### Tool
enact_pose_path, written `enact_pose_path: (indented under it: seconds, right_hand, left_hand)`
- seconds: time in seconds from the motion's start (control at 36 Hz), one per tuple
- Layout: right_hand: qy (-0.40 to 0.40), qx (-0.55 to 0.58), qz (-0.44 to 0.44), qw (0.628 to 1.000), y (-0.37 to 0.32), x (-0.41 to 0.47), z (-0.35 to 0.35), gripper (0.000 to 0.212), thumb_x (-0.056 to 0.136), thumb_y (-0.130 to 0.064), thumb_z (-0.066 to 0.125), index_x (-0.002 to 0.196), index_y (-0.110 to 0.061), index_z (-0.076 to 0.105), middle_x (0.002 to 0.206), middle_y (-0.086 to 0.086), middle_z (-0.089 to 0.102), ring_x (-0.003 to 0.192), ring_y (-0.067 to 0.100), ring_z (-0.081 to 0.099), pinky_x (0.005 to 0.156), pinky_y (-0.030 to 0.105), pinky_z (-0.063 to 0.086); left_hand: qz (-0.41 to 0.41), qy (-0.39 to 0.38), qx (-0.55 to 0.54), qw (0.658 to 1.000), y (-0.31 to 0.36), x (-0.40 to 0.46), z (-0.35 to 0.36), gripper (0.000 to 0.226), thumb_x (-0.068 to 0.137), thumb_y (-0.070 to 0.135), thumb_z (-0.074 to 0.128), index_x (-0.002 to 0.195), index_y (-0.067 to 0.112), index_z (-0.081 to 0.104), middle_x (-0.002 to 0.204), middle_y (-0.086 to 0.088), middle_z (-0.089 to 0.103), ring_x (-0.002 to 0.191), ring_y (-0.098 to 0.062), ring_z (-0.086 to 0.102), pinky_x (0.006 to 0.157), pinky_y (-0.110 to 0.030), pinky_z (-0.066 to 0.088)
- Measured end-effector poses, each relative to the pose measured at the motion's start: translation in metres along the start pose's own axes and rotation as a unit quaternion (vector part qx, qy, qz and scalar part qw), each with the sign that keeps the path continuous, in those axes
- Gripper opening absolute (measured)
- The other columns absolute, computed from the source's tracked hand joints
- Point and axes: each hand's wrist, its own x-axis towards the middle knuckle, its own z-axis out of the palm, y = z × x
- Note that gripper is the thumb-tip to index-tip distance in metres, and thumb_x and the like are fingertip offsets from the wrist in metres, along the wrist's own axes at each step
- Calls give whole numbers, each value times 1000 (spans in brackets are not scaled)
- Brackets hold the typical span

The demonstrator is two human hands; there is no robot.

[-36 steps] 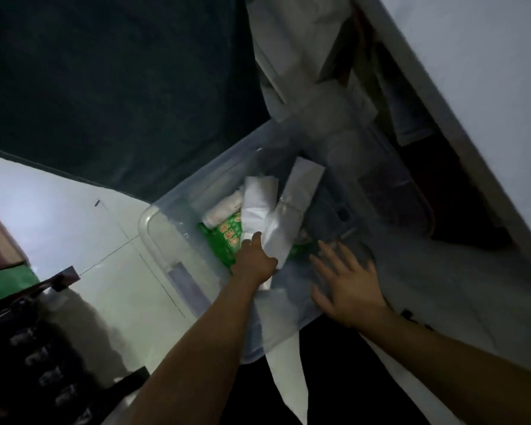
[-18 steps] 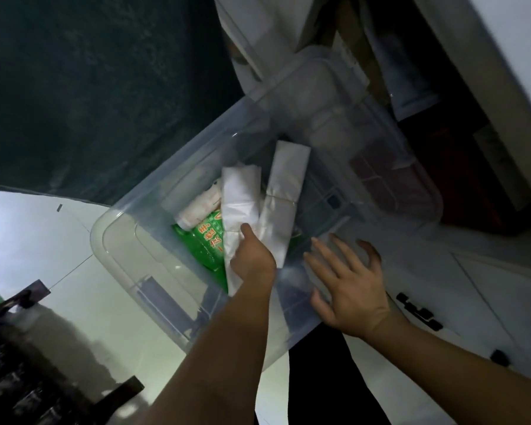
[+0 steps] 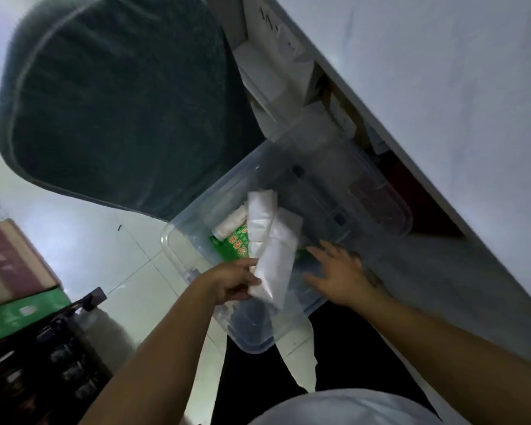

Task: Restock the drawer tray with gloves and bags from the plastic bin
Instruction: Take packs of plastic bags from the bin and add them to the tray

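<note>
Over the clear bin, both bare hands reach in from below. Left hand pinches the near end of a long white packet, thumb on top and fingers curled under it; the packet slants up and away across the bin's contents. Right hand lies with fingers spread and straight, palm down, over the right part of the bin; it holds nothing, and whether it touches the plastic cannot be told through the blur.

Inside the bin, under and beside the held packet, lie a second white packet, a pale roll and a green pack with red and white print. The rest of the bin's floor shows bare through the plastic.

The bin sits on a pale tiled floor, its far end against an open white cabinet where white boxes stand stacked. A dark green mat lies to the left of the bin. At the left edge stand a red-and-green carton and a black crate. No drawer tray is plainly seen.
</note>
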Motion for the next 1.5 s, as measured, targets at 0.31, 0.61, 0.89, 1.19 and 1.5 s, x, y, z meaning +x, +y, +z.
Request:
enact_pose_path:
  seconds: [0.31, 0.61, 0.89, 1.19, 1.5]
  right_hand:
    - [-190, 636, 137, 735, -50, -18, -81, 36, 76, -31, 75, 110, -27, 62, 116, 5, 61, 98, 25, 61, 80, 44, 58]
    - [-121, 603, -9, 788, -81, -31, -102, 33, 85, 3, 67, 116, -9, 68, 102, 11, 73, 84, 28, 67, 59, 32, 54]
    - [90, 267, -97, 955, -55, -55, -101, 28, 81, -4, 72, 101, -23, 75, 92, -1, 76, 85, 14, 69, 78, 35, 55]
    - [117, 179, 64, 975, 3, -81, -50, 32, 80, -8, 66, 103, -28, 74, 86, -2, 74, 79, 20, 67, 66, 30, 46]
    - [163, 245, 110, 949, 47, -71, 0, 29, 82, -5, 66, 103, -24, 73, 87, -6, 72, 81, 15, 67, 71, 31, 50]
  left_hand:
    - [158, -22, -177, 971, -19, -128, 14, 53, 83, -5, 66, 127, 24, 65, 115, -6, 74, 93, -20, 73, 70, -30, 59]
    - [247, 124, -48, 960, -67, -142, 41, 50, 88, -4, 64, 118, 36, 70, 99, 0, 71, 89, -10, 68, 77, -21, 52]
    - [212, 236, -34, 948, -40, -108, 19, 35, 88, 3, 61, 120, 17, 65, 105, -16, 70, 102, -30, 66, 91, -39, 53]
    - [141, 200, 156, 957, -11, 11, 2, 53, 88, 10, 68, 138, 5, 51, 139, -15, 55, 121, -29, 55, 95, -29, 44]
    - [140, 240, 105, 955, 11, 146, 0, 55, 80, 7, 75, 131, 3, 56, 127, -14, 64, 113, -33, 62, 97, -40, 51]
